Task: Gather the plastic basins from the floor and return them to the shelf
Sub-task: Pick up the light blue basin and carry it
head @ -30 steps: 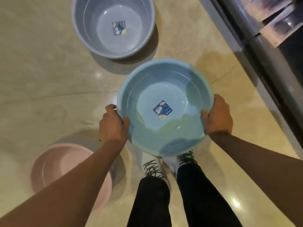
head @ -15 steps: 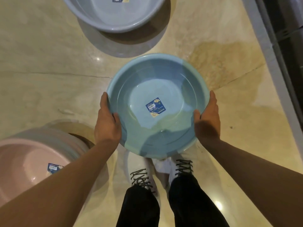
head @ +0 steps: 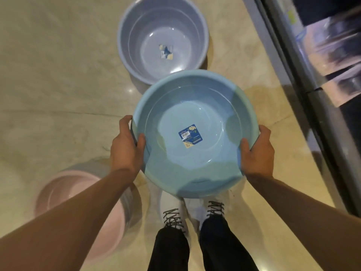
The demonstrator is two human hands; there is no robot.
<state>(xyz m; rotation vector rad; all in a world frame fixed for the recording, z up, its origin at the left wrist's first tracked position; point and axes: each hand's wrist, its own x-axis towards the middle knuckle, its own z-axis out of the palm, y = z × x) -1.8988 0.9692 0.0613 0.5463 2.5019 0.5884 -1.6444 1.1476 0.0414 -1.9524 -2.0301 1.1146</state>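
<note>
Now you have the blue basin (head: pixel 195 133) up off the floor (head: pixel 48 75), held level over your shoes (head: pixel 173 218) in the middle of the frame. Your left hand (head: pixel 126 145) is clamped on its left rim, thumb hooked inside, and your right hand (head: pixel 256 151) is clamped on the right rim the same way. Half a second ago the lavender basin (head: pixel 162 38) was almost cut off at the top edge; it now shows whole at upper centre, its near rim partly hidden behind the blue one you carry. The pink basin (head: pixel 82 208) has slid lower and smaller at the lower left, under your left forearm, and the shelf (head: pixel 322 65) has come back into view along the right edge, blurred. That reads as your head lifting and turning toward the shelf, so the carry looks ready to begin. Judging from this, one basin is in hand and two still sit on the floor, so you are early in the job.
</note>
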